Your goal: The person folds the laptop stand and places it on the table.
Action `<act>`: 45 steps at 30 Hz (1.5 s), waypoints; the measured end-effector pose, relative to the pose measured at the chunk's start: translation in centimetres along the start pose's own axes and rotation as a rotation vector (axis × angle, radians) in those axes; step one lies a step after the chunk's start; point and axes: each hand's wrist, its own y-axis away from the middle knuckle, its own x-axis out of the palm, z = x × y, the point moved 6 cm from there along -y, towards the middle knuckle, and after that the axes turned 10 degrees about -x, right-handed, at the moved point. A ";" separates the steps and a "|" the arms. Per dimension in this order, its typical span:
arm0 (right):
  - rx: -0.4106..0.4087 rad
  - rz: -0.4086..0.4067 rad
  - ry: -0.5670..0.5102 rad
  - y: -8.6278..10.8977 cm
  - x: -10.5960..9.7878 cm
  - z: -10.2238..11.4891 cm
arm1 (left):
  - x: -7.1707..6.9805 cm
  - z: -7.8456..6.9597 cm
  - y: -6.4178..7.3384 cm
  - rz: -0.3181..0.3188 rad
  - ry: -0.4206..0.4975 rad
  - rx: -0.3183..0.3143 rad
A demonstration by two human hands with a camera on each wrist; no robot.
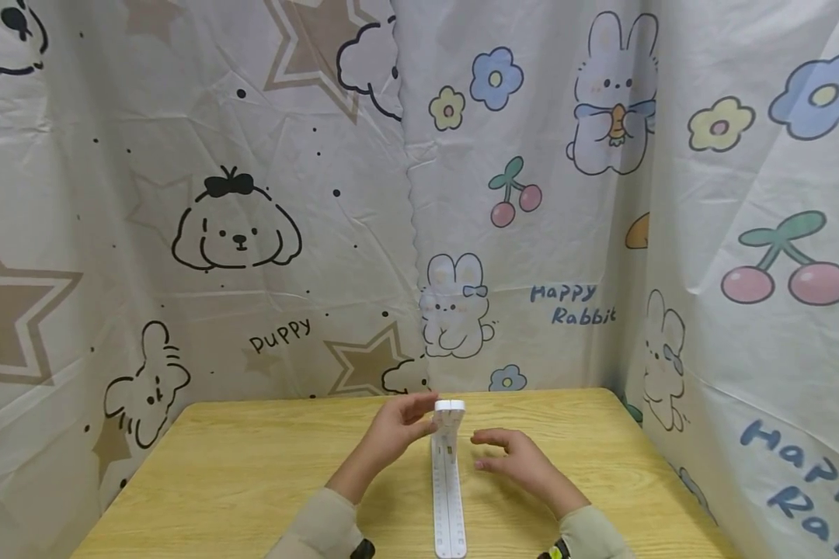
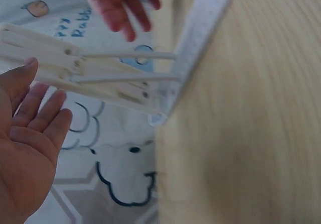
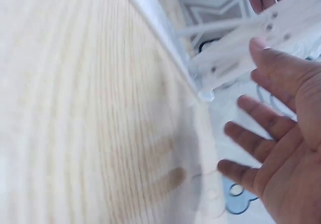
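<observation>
A white plastic folding stand (image 1: 450, 501) rises from the table, its long slotted base running toward me and its upright at the far end. Two thin struts (image 2: 125, 77) link the base to the upright panel (image 2: 37, 50) in the left wrist view. My left hand (image 1: 395, 425) is beside the top of the upright, fingers loosely extended; whether the thumb touches the panel I cannot tell. To the right of the stand, my right hand (image 1: 517, 460) hovers with fingers spread and nothing in it. The right wrist view shows that palm (image 3: 296, 153) apart from the panel (image 3: 235, 63).
The stand is on a light wood-grain table (image 1: 273, 466). Printed curtains (image 1: 363, 233) with puppies, rabbits and flowers surround the table's back and sides. Dark bands (image 1: 363, 548) show at the wrists, below beige sleeves (image 1: 322, 524).
</observation>
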 end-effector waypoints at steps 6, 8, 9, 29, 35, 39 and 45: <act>-0.026 -0.028 -0.002 -1.8 0.8 -1.9 | 0.2 3.1 -0.6 -0.050 -0.130 -0.063; -0.024 -0.010 -0.005 -2.2 1.4 -2.4 | 0.4 3.9 -0.7 -0.044 -0.167 -0.085; -0.027 -0.001 -0.005 -2.4 1.7 -2.5 | 0.6 4.3 -0.8 -0.037 -0.190 -0.095; -0.071 0.105 0.046 -4.0 3.9 -2.7 | 3.4 6.5 -2.6 0.085 -0.628 -0.084; -0.065 0.089 0.117 -4.3 3.9 -2.4 | 3.5 6.6 -2.8 0.077 -0.672 -0.062; -0.055 0.093 0.132 -4.1 4.2 -2.3 | 3.6 6.7 -2.5 0.072 -0.664 -0.086; -0.079 0.084 0.166 -3.5 4.4 -2.0 | 3.8 6.2 -1.6 0.075 -0.617 -0.112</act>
